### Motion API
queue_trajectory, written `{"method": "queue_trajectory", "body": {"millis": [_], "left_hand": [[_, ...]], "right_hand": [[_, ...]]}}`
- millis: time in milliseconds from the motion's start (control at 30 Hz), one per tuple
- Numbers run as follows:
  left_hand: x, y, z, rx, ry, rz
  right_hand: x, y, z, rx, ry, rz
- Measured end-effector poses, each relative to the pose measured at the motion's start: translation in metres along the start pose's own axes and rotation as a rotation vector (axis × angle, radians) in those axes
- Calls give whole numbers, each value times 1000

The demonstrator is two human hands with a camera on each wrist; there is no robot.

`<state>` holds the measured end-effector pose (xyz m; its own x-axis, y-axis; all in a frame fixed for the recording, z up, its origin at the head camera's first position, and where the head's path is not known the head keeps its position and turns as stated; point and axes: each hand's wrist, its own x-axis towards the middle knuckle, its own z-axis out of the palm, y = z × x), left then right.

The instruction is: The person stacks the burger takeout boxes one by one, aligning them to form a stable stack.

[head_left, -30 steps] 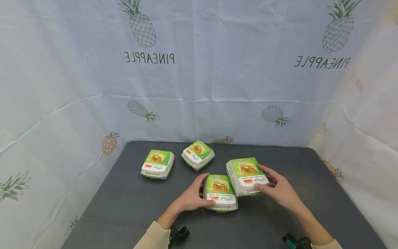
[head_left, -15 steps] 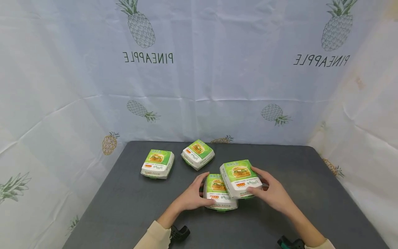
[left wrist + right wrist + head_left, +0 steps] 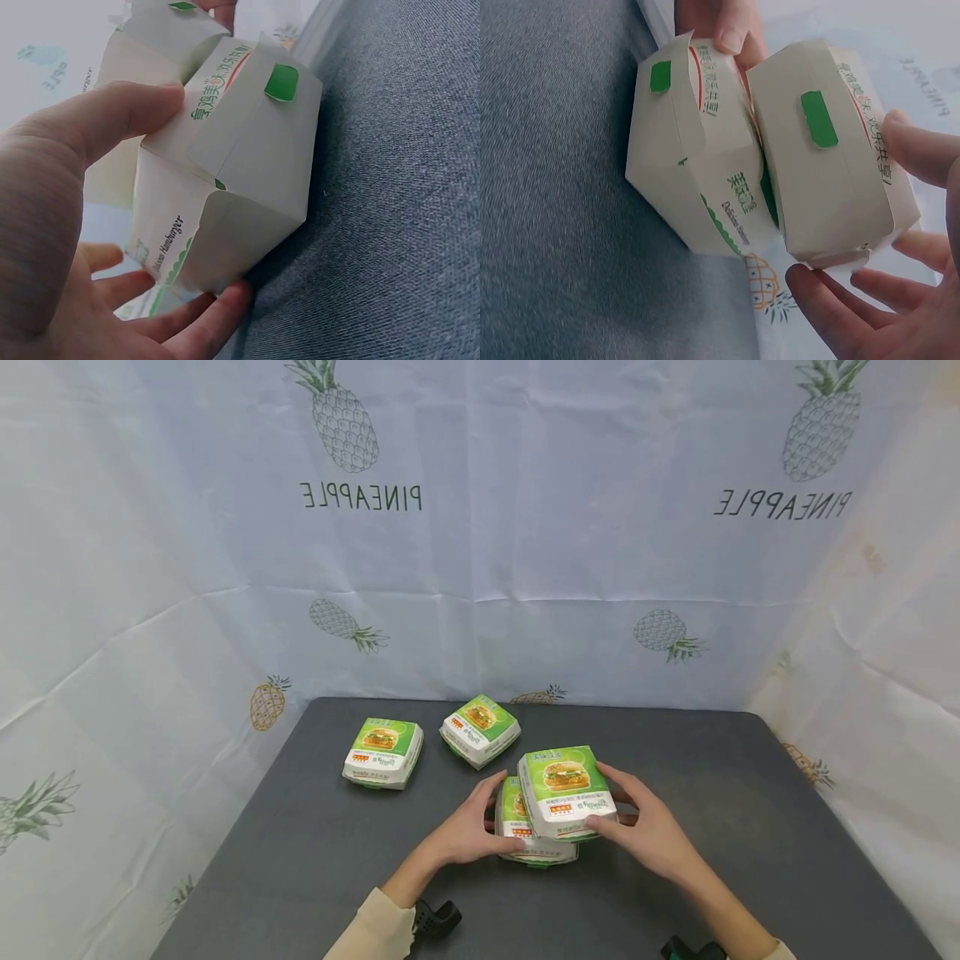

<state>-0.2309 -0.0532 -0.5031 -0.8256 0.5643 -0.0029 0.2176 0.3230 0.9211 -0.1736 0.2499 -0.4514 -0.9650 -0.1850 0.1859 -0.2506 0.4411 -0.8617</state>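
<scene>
My right hand (image 3: 647, 831) grips a green-and-white burger box (image 3: 564, 787) by its right side, thumb on the front edge and fingers around the back. That box lies over a second burger box (image 3: 546, 852), offset to the right and covering most of its lid. The right wrist view shows the upper box (image 3: 825, 165) slightly tilted against the lower box's top; whether it fully rests there I cannot tell. On the table, the lower box (image 3: 255, 150) is held at its left side by my left hand (image 3: 467, 833), thumb at the front and fingers behind.
Two more burger boxes sit toward the back of the dark grey table (image 3: 300, 877): one box (image 3: 382, 752) at the left, another box (image 3: 480, 731) turned cornerwise near the middle. A white pineapple-print cloth (image 3: 480, 527) hangs behind and along both sides.
My right hand has carried its burger box leftward, from the lower box's right edge to over its lid. The left hand keeps its hold, and the two back boxes stay put.
</scene>
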Motion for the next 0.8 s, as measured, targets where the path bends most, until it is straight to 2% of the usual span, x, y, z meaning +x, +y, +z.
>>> {"method": "queue_trajectory", "body": {"millis": [233,433,633,800], "left_hand": [[-1,5,-3,17,-13,20],[-6,12,-12,56,-40,49],[-12,22,-21,-89,-100,63],[-10,26,-20,-175,-124,96]], "right_hand": [[-2,-3,4,111,-71,50],[-2,-5,7,182,-103,71],[-2,-4,12,230,-136,78],[0,-2,17,242,-117,72]]}}
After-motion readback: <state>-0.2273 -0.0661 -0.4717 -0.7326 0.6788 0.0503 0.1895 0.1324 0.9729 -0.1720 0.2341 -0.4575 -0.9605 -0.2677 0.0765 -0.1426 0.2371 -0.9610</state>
